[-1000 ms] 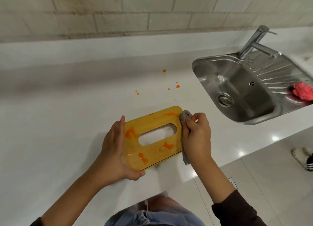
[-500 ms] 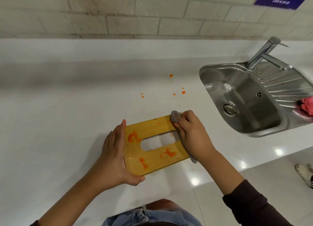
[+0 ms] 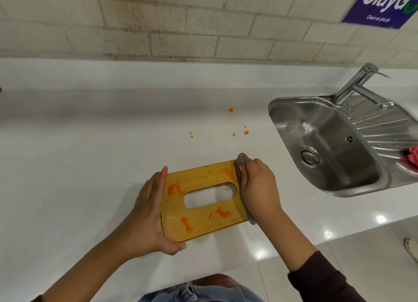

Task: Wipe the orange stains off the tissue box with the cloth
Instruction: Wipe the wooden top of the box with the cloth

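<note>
White worktop [image 3: 79,166] with a steel sink [image 3: 328,143] off to the right, and the wooden tissue box [image 3: 199,179] sits near the front edge, lid up. Left hand [image 3: 150,209] is wrapped round the box's left end, fingers flat along it. Right hand [image 3: 257,186] is curled around a grey cloth [image 3: 240,163], pressing it on the far right corner. Orange stains [image 3: 174,188] dot the lid, plus some specks [image 3: 246,132] on the worktop behind.
</note>
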`<act>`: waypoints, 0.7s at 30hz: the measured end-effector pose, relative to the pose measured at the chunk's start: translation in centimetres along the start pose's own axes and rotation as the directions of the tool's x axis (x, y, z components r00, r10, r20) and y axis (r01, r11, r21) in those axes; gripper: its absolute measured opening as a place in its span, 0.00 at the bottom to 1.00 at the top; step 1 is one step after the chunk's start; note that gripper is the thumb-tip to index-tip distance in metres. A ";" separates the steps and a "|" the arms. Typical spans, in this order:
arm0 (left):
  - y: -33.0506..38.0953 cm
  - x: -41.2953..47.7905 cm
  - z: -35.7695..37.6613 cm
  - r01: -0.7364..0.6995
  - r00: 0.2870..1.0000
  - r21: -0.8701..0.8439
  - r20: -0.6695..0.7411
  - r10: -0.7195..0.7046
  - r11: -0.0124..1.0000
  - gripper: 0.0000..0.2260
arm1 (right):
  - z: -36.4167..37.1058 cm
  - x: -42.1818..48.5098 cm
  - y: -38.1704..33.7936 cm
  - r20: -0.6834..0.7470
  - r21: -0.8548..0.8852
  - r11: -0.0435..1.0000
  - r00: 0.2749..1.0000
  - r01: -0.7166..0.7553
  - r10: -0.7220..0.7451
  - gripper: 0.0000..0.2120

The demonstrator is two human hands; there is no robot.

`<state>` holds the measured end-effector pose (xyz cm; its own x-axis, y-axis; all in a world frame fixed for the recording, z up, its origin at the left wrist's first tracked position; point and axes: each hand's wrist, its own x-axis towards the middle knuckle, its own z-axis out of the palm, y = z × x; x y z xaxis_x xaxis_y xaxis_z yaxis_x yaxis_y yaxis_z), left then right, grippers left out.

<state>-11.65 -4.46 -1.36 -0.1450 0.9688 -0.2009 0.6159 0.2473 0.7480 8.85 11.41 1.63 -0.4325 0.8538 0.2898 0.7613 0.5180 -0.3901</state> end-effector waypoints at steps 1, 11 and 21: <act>0.0 0.0 0.0 0.004 1.000 0.002 0.000 -0.004 1.000 0.69 | 0.1 0.3 -0.2 0.006 -0.004 1.000 1.000 0.022 -0.022 0.12; 0.2 -0.2 -0.1 0.001 1.000 -0.010 0.018 -0.001 1.000 0.68 | 0.2 1.0 -1.8 0.157 0.022 0.973 0.960 0.231 -0.232 0.12; 0.8 -0.4 -0.3 0.012 1.000 -0.032 0.021 -0.012 0.999 0.67 | 0.5 2.8 -2.6 0.289 0.201 0.895 0.848 0.399 -0.443 0.12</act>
<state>-11.36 -4.67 -0.48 -0.1360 0.9653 -0.2229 0.5890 0.2597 0.7653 5.45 12.47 2.96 -0.8442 0.5098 0.1658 0.4116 0.8145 -0.4089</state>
